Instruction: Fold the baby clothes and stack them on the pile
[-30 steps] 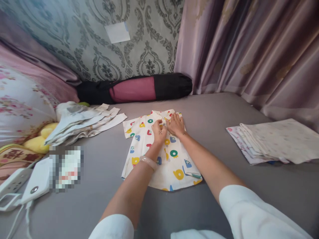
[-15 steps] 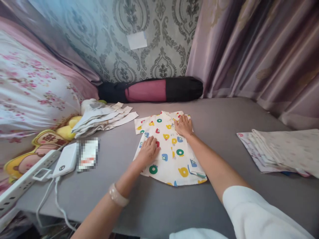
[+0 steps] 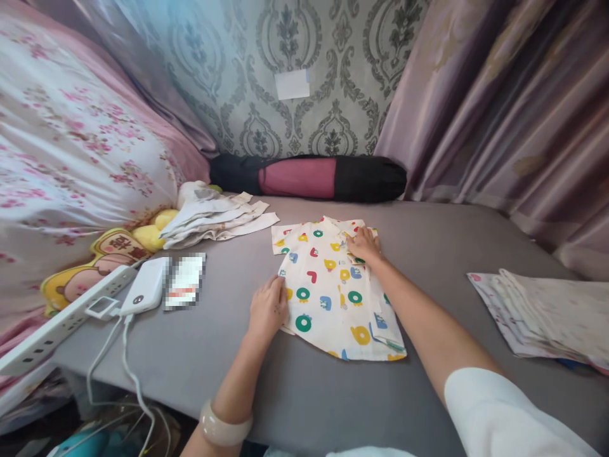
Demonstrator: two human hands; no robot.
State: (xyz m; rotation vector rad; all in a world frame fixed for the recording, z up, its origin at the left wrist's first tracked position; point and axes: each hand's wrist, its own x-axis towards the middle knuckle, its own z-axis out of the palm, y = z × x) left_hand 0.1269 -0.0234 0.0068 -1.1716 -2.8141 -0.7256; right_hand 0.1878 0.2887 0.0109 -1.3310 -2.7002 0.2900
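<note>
Shirt [image 3: 328,273]: centre of frame, laid out on grey bed [image 3: 438,247], printed side up, collar toward top of frame.
Left hand [image 3: 269,309]: half a second ago on the shirt front, now at its frame-left side edge; fingers close together, bent; can't tell if grip pinches cloth or just rests.
Right hand [image 3: 365,246]: same upper-right shoulder area as before, fingers curled onto cloth; pinch or press, can't tell.
Front prints: those under the left hand earlier now show.
View: all sits further right in frame, likely head turn, not shirt sliding.
Garment pile [image 3: 214,219]: upper left of shirt, untouched.
Folded stack [image 3: 547,311]: right edge of frame, well apart, untouched.
Meaning: judged, handling goes from pressing the front to working the edges; shirt itself not folded up.
</note>
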